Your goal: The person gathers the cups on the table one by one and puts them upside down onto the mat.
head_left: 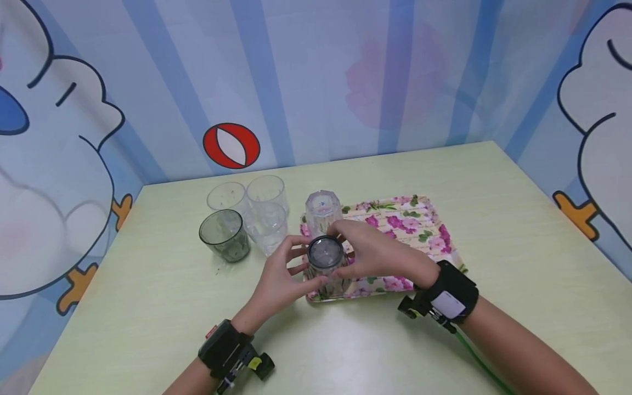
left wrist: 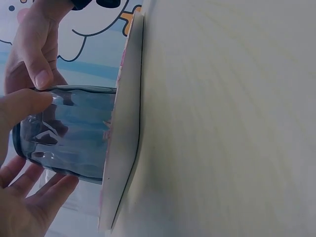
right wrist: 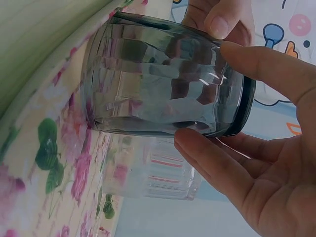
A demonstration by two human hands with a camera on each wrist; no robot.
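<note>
A smoky grey drinking glass (head_left: 326,253) stands upside down at the near left corner of a floral tray (head_left: 402,225), its thick base facing up. My left hand (head_left: 282,278) grips it from the left, thumb on the near side. From the right, my right hand (head_left: 379,253) holds the same glass near its base, fingers around the far side. In the right wrist view the wide rim of the glass (right wrist: 163,79) is down at the tray's surface. Just behind it, a clear faceted glass (head_left: 323,209) also sits inverted on the tray.
Left of the tray stand several glasses upright on the pale table (head_left: 148,285): a green-tinted glass (head_left: 232,247) in front, and clear glasses (head_left: 269,225) close together behind it. A patterned cloth wall (head_left: 316,82) rises behind the table.
</note>
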